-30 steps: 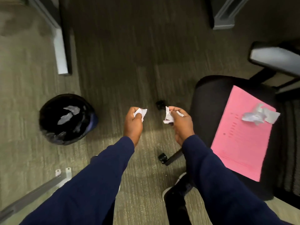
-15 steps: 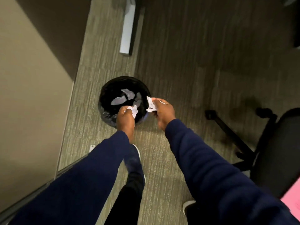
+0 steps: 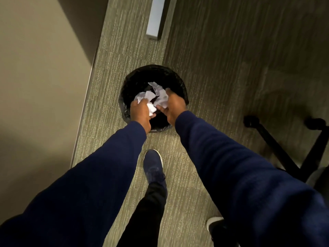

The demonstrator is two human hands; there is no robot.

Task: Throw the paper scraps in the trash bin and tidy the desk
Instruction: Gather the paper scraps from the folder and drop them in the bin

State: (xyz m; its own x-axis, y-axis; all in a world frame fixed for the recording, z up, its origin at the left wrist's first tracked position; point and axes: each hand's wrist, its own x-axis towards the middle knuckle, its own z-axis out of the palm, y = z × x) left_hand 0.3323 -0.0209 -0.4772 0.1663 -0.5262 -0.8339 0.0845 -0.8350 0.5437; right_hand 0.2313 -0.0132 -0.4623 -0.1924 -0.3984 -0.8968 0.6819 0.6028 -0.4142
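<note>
A round black-lined trash bin [image 3: 140,75] stands on the carpet straight below me. Both my hands hover over its near half, sleeves dark blue. My left hand [image 3: 140,112] is closed around a crumpled white paper scrap [image 3: 151,108]. My right hand [image 3: 172,106] pinches another white scrap [image 3: 162,100] between thumb and fingers, close beside the left one. More white scraps [image 3: 154,85] lie inside the bin beyond my fingers.
A beige panel [image 3: 39,72] runs along the left, close to the bin. A white desk leg [image 3: 155,18] stands behind the bin. The black wheeled base of an office chair [image 3: 277,147] spreads at the right. My blue shoe [image 3: 153,166] is just short of the bin.
I have turned from the chair and stepped up to the bin. Both hands, each still holding a scrap, have moved from beside the bin to right over its opening.
</note>
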